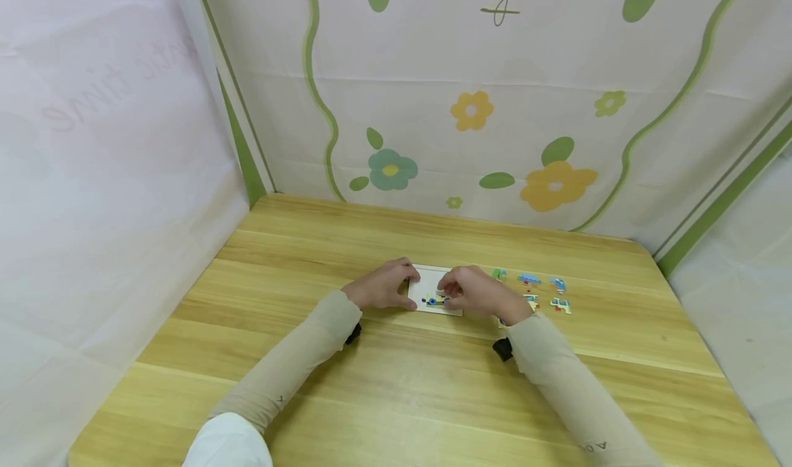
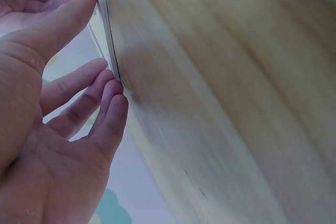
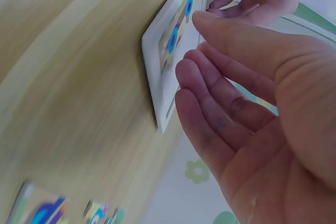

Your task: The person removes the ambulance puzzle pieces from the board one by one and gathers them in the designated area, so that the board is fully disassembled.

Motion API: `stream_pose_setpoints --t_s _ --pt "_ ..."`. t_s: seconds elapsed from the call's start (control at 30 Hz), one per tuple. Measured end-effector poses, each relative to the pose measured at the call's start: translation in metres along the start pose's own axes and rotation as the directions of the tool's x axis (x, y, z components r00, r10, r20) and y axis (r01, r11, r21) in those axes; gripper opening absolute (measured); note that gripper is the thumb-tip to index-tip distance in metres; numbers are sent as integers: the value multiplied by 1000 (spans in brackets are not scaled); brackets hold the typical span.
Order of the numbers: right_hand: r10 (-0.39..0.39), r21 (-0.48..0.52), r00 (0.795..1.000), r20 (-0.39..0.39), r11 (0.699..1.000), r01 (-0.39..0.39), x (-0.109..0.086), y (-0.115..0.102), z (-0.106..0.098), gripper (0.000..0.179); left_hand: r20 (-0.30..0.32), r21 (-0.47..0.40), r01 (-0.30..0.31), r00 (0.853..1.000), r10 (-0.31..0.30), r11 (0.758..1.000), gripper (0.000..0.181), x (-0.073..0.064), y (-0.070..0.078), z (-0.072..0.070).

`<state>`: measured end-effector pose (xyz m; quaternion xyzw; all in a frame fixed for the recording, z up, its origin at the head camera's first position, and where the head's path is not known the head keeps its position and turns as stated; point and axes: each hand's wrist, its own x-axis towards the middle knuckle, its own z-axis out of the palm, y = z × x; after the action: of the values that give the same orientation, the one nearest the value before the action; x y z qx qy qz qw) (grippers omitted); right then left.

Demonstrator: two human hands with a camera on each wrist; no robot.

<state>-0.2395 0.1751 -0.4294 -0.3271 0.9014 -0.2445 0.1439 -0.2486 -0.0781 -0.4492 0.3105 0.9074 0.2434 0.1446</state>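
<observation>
A white puzzle board (image 1: 427,277) lies on the table with joined pieces (image 1: 436,300) showing a vehicle with blue wheels along its near side. My left hand (image 1: 385,287) rests at the board's left edge, thumb by the near corner and the other fingertips farther up. In the left wrist view, the left fingers (image 2: 109,124) touch the edge, only slightly bent. Over the board's right part, my right hand (image 1: 479,291) has its fingertips close to the joined pieces. The right wrist view shows the right thumb (image 3: 236,40) apart from loosely bent fingers, nothing visible between them.
Loose puzzle pieces lie right of the board in rough rows, among them a blue piece (image 1: 529,278) and a yellowish piece (image 1: 561,305). My right forearm partly covers some. Behind the wooden table (image 1: 346,236) hangs a flowered cloth (image 1: 421,109), with more cloth on both sides.
</observation>
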Motion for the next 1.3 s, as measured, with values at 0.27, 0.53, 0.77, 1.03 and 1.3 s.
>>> stream_pose_setpoints --t_s 0.27,0.53,0.77,1.03,1.3 --pt "61 -3 997 50 998 -60 10 -4 4 27 -3 15 -5 1000 5 1000 59 2 -3 2" --pt "75 -22 996 38 997 -74 6 -5 7 25 -5 6 -23 1000 23 1000 58 2 -3 0" --pt "62 -41 998 19 997 -61 4 -7 8 24 -9 9 -48 999 48 999 58 3 -4 0" --pt "75 -81 997 -3 994 -75 6 -8 11 20 -12 22 -56 998 56 998 58 3 -2 0" --pt "99 -80 995 -21 992 -101 5 -10 12 18 -7 10 -53 999 53 999 58 1 -1 -1"
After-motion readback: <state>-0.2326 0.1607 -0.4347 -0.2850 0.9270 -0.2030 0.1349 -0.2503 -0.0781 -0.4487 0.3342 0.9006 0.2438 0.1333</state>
